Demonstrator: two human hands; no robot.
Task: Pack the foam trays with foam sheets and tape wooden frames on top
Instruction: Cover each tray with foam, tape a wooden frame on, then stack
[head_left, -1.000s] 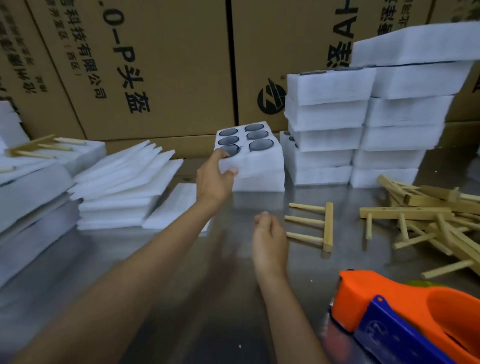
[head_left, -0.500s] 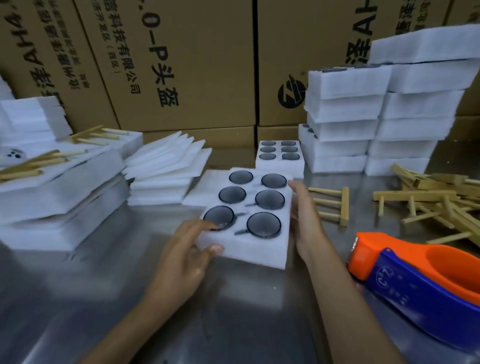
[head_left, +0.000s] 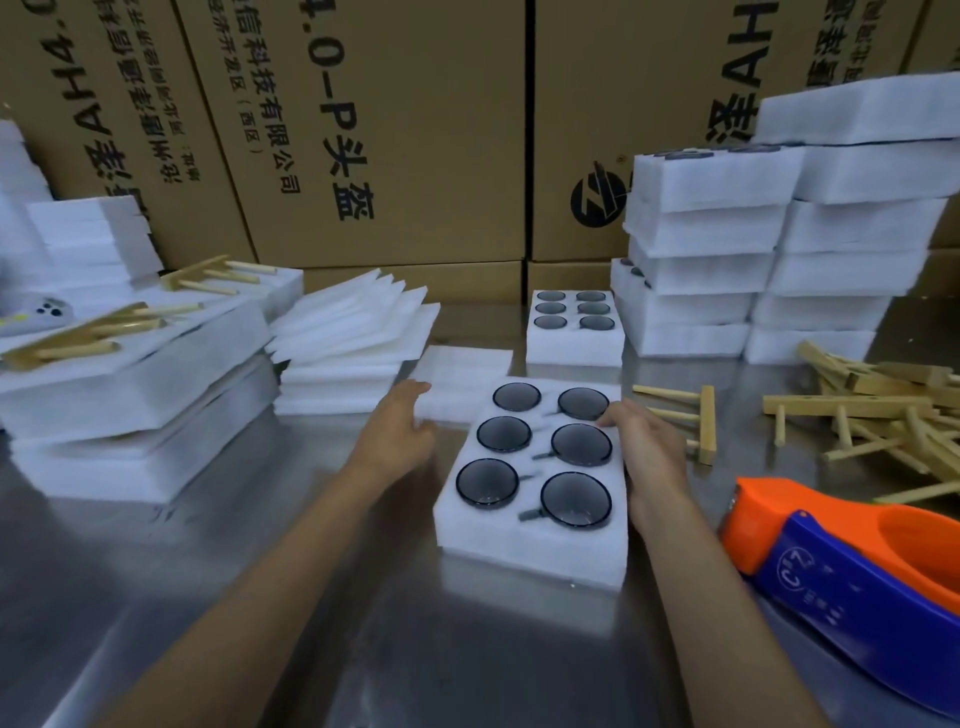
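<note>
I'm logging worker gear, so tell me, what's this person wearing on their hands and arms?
Nothing visible. The left hand and right hand are bare, with no gloves, rings or watch, and both forearms are uncovered to the frame's bottom edge, with no sleeves in view.

Two bare forearms enter from bottom edge of head view. No sleeves visible on either arm up to the frame edge. No gloves. Left hand: no ring, watch or wristband seen on the visible side. Right hand: likewise bare, wrist uncovered, no strap or band. Fingernails short where visible; far fingertips of the left hand blurred, detail not readable. No clothing in frame.
</note>
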